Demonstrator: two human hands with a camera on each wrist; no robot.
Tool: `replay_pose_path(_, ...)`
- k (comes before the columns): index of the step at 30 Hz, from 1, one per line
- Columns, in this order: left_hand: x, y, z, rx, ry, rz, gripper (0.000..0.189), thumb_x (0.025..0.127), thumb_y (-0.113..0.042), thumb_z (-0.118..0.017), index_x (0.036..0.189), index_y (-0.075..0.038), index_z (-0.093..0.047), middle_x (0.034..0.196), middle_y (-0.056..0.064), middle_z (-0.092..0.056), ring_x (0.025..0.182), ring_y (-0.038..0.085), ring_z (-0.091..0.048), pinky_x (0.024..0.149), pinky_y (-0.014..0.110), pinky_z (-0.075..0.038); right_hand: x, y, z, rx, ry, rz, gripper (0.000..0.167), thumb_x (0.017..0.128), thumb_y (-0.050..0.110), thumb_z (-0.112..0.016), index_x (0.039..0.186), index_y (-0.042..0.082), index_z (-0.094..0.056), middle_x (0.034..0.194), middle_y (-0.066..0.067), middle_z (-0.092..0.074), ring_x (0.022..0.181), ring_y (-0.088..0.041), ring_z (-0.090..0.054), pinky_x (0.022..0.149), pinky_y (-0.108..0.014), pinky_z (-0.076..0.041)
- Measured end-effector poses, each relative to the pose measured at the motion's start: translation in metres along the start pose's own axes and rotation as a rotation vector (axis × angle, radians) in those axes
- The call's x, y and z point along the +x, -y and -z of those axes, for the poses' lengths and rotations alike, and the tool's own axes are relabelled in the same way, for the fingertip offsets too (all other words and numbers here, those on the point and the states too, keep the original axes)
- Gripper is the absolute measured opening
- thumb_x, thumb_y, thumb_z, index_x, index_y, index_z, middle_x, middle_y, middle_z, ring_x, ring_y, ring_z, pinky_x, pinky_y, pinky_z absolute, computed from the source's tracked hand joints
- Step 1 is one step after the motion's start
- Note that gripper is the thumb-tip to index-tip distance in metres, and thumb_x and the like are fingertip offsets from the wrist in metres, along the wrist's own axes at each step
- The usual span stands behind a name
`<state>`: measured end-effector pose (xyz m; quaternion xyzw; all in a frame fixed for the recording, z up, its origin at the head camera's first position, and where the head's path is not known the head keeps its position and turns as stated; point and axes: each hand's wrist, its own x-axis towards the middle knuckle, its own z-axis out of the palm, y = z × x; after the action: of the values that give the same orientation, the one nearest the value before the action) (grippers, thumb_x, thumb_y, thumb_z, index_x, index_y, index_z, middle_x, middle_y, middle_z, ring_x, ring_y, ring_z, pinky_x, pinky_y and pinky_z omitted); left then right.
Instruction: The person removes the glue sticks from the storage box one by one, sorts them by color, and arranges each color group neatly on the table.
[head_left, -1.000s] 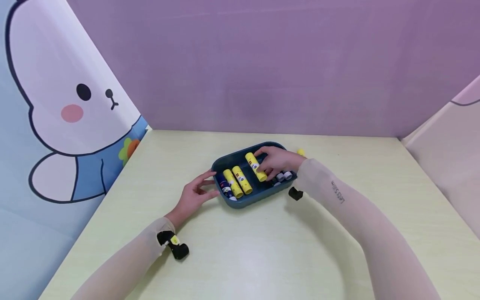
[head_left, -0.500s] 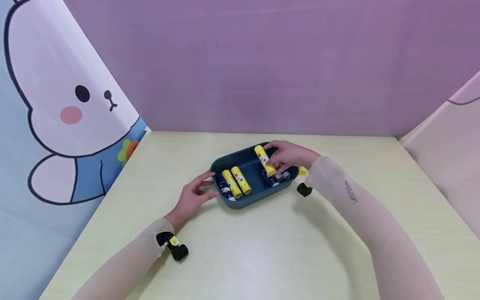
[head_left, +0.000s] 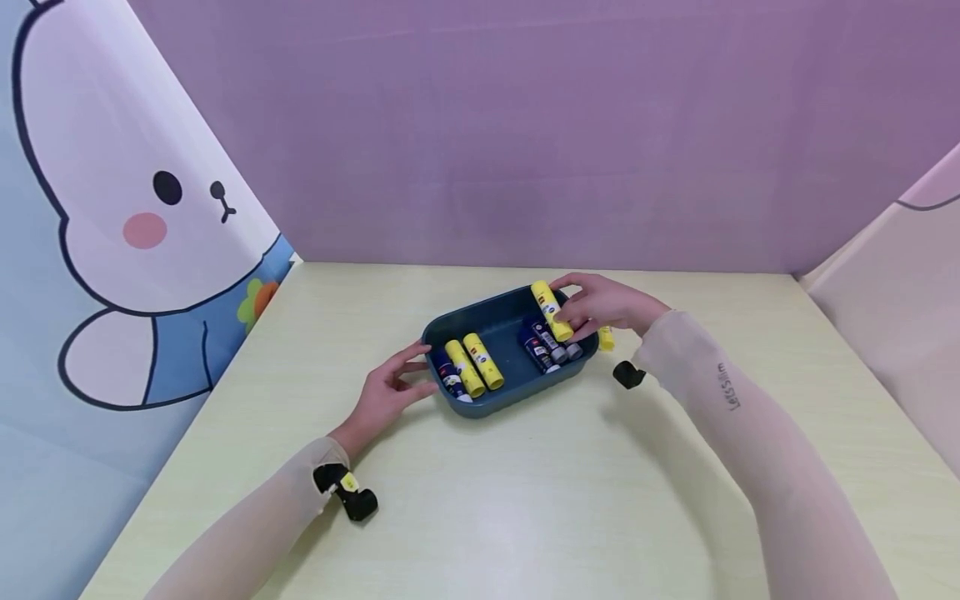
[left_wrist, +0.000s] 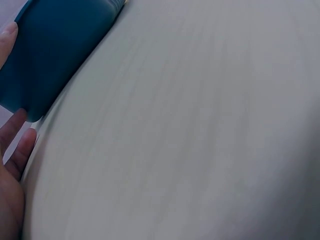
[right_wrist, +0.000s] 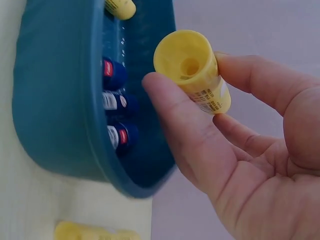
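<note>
My right hand (head_left: 611, 302) pinches a yellow glue stick (head_left: 551, 311) between thumb and fingers, tilted over the right end of a dark teal tray (head_left: 517, 393). Its hollow base faces the camera in the right wrist view. Below it, several dark blue glue sticks (head_left: 538, 353) lie side by side in the tray. At the tray's left end are two yellow glue sticks (head_left: 483, 361) and a dark blue one (head_left: 448, 373). My left hand (head_left: 381, 398) touches the left end of the tray, fingers at the rim and thumb along the near side.
Another yellow glue stick (head_left: 606, 338) lies on the pale table (head_left: 480, 500) just outside the tray's right end, partly hidden behind it. A purple backdrop (head_left: 525, 133) rises at the table's far edge. Black wrist cameras (head_left: 358, 503) hang at both wrists.
My right hand has carried the yellow glue stick rightward and slightly away, from the tray's middle to its right end, uncovering the blue glue sticks. The left hand and tray have hardly moved.
</note>
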<state>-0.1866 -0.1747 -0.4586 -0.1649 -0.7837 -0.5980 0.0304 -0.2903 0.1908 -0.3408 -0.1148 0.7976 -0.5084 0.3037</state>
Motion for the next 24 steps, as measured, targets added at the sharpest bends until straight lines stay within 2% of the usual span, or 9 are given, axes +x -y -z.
replay_pose_path(6,0.001,0.000,-0.001,0.001,-0.001,0.005,0.056,0.088,-0.005,-0.076,0.140,-0.008,-0.056,0.152,0.009,-0.044,0.120,0.035,-0.059,0.075,0.023,-0.049,-0.009,-0.006,0.013,0.035,-0.046,0.010,0.072,0.095,0.000,-0.061,0.155,0.005,-0.022,0.123,-0.025,-0.056,0.081,-0.022,-0.057,0.084,-0.045,-0.055)
replay_pose_path(11,0.000,0.000,-0.001,0.006,-0.001,0.001,0.056,0.088,-0.005,-0.076,0.140,-0.008,-0.056,0.152,0.009,-0.045,0.119,0.035,-0.059,0.075,0.023,-0.049,-0.012,-0.013,0.021,0.057,-0.070,0.009,0.070,0.096,-0.001,-0.060,0.154,0.004,-0.022,0.117,-0.022,-0.059,0.078,-0.020,-0.058,0.083,-0.044,-0.056)
replay_pose_path(14,0.001,0.000,-0.001,0.001,0.001,-0.003,0.056,0.088,-0.004,-0.076,0.140,-0.007,-0.056,0.152,0.010,-0.044,0.120,0.036,-0.059,0.075,0.023,-0.049,-0.013,-0.017,0.025,0.060,-0.085,0.007,0.069,0.096,-0.001,-0.060,0.154,0.003,-0.023,0.116,-0.021,-0.059,0.081,-0.021,-0.061,0.083,-0.043,-0.056)
replay_pose_path(24,0.001,0.001,-0.002,0.003,-0.006,0.015,0.058,0.087,0.002,-0.074,0.141,-0.003,-0.053,0.153,0.013,-0.042,0.120,0.039,-0.057,0.074,0.022,-0.048,-0.026,-0.026,0.040,0.068,-0.115,0.007,0.071,0.099,0.001,-0.056,0.157,0.005,-0.016,0.137,-0.031,-0.047,0.097,-0.022,-0.064,0.089,-0.044,-0.053)
